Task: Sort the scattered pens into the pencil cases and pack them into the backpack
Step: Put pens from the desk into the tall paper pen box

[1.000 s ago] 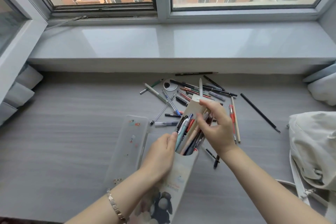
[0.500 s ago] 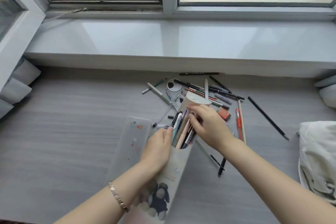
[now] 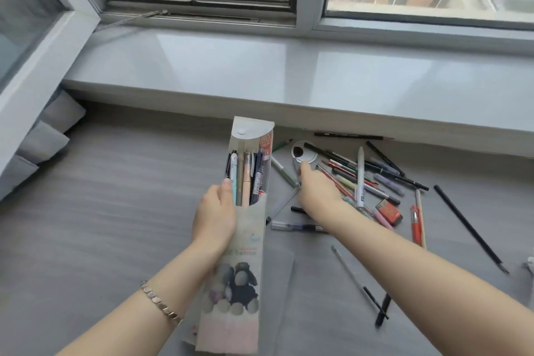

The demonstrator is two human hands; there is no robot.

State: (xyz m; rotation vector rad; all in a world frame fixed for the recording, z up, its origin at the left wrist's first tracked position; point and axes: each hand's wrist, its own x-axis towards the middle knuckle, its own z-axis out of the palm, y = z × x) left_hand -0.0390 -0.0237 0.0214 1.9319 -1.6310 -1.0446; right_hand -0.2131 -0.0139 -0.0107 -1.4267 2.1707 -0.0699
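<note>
Head view: left hand [image 3: 215, 217] has its fingers curled round the open pencil case [image 3: 248, 240], pens [image 3: 248, 176] inside. Right hand [image 3: 316, 188] lies over the scattered pens [image 3: 361, 179] on the worktop [image 3: 101, 211] beside it; whether its fingers hold one cannot be told.

Hands: two, a left hand [image 3: 215, 214] and a right hand [image 3: 316, 186].
Pencil case: one printed pencil case [image 3: 245, 240] showed plainly.
Cased pens: about six cased pens [image 3: 245, 179], packed too tightly for a sure count.
Loose pens: roughly twenty loose pens [image 3: 360, 179]; overlaps barred an exact tally.
Eraser: one red eraser [image 3: 388, 212].
Disc: one round white disc [image 3: 303, 152].
Bracelet: one bracelet [image 3: 160, 302].
</note>
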